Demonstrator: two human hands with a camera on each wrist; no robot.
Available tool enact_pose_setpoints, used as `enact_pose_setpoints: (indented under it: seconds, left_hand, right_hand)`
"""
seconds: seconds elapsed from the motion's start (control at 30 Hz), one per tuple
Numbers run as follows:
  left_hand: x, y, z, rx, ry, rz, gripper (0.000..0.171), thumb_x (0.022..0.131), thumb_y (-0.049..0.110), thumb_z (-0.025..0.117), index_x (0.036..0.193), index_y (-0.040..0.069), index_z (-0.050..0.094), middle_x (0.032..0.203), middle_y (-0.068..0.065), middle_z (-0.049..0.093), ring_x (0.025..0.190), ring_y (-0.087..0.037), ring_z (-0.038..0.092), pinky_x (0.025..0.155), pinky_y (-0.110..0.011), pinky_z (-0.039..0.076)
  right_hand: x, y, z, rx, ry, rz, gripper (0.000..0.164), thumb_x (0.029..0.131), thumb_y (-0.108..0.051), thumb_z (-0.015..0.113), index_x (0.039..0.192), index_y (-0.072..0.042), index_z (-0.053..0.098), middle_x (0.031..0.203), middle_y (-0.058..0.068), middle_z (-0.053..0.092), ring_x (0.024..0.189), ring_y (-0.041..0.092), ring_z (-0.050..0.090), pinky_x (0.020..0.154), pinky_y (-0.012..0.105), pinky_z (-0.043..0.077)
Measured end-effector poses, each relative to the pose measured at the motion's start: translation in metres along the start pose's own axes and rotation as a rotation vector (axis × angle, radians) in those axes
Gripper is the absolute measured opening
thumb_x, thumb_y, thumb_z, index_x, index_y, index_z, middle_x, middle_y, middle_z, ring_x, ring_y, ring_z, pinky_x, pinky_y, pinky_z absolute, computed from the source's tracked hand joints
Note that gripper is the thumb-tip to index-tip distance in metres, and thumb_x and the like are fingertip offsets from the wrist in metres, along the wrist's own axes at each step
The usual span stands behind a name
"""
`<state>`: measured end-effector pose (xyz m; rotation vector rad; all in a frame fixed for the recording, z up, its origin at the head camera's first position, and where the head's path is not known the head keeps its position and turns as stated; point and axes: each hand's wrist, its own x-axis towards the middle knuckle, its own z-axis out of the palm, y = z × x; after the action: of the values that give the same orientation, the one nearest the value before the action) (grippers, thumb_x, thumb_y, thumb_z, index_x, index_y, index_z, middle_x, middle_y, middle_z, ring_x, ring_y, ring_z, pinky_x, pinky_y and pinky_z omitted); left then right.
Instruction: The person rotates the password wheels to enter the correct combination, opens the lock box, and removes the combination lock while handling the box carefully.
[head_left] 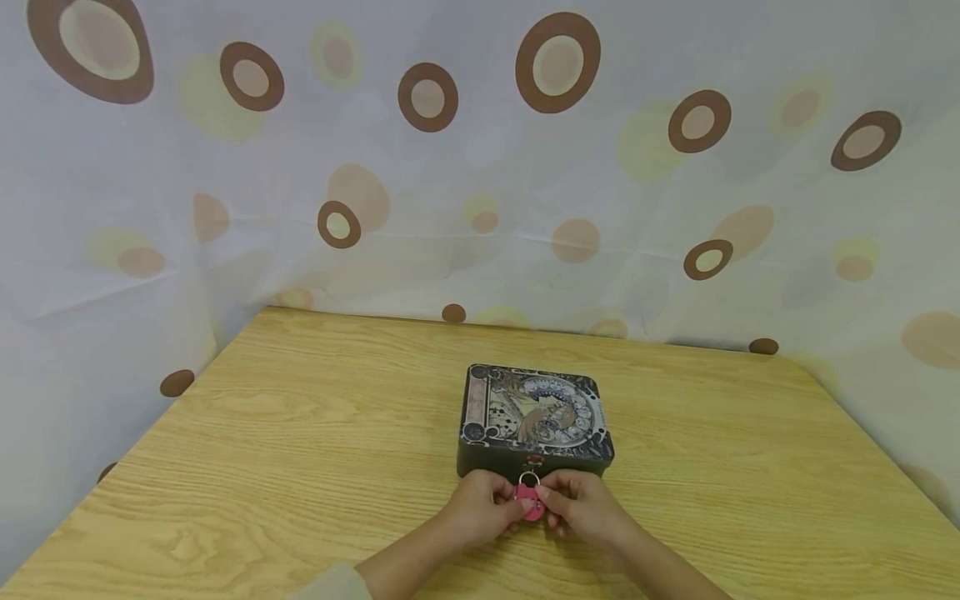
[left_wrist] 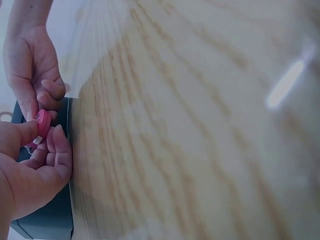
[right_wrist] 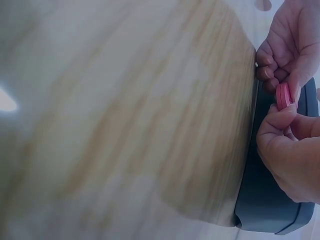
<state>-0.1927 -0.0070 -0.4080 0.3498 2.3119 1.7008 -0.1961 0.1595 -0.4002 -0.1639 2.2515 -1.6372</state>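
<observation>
A pink padlock [head_left: 531, 505] with a metal shackle stands at the front of a dark box [head_left: 542, 408] whose lid carries an ornate picture. The shackle is up by the box's small reddish latch [head_left: 535, 460]; whether it passes through the latch I cannot tell. My left hand [head_left: 482, 506] pinches the padlock's body from the left, thumb on its face. From the right, my right hand [head_left: 587, 505] pinches it too. In the left wrist view, the padlock [left_wrist: 43, 124] shows edge-on between both hands. Fingers partly cover the padlock [right_wrist: 284, 96] in the right wrist view.
The box rests on a wood-grain table [head_left: 322, 433], right of its middle. A pale curtain [head_left: 480, 167] with brown and yellow ovals hangs behind the table and along its sides. Glare marks the tabletop in the wrist views.
</observation>
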Motion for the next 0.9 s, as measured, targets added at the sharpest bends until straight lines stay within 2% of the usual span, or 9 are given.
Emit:
enact_pose_setpoints:
  seconds: [0.3, 0.57, 0.9]
  left_hand:
    - [0.0012, 0.0010, -0.0012, -0.016, -0.030, -0.038, 0.012, 0.077, 0.001, 0.068, 0.081, -0.010, 0.065, 0.062, -0.010, 0.062, 0.052, -0.009, 0.053, 0.046, -0.019, 0.044]
    - [0.0008, 0.0006, -0.0016, -0.025, -0.033, -0.021, 0.012, 0.075, -0.002, 0.064, 0.083, -0.011, 0.065, 0.063, -0.012, 0.063, 0.052, -0.009, 0.052, 0.045, -0.018, 0.043]
    - [-0.0006, 0.0036, -0.0025, -0.020, -0.042, -0.036, 0.014, 0.077, 0.002, 0.069, 0.081, -0.010, 0.064, 0.061, -0.009, 0.061, 0.052, -0.009, 0.052, 0.044, -0.017, 0.042]
  right_hand:
    - [-0.0016, -0.0022, -0.0011, 0.005, 0.011, 0.021, 0.018, 0.094, -0.006, 0.049, 0.093, 0.010, 0.056, 0.061, -0.004, 0.049, 0.058, 0.007, 0.047, 0.051, 0.019, 0.042]
    - [-0.0008, -0.0005, -0.0009, -0.004, 0.006, 0.016, 0.019, 0.094, -0.006, 0.048, 0.093, 0.012, 0.055, 0.061, -0.004, 0.048, 0.057, 0.007, 0.046, 0.051, 0.019, 0.042]
    - [-0.0023, -0.0022, -0.0009, 0.001, 0.009, 0.024, 0.018, 0.094, -0.005, 0.048, 0.093, 0.011, 0.056, 0.062, -0.004, 0.049, 0.058, 0.007, 0.047, 0.052, 0.019, 0.043]
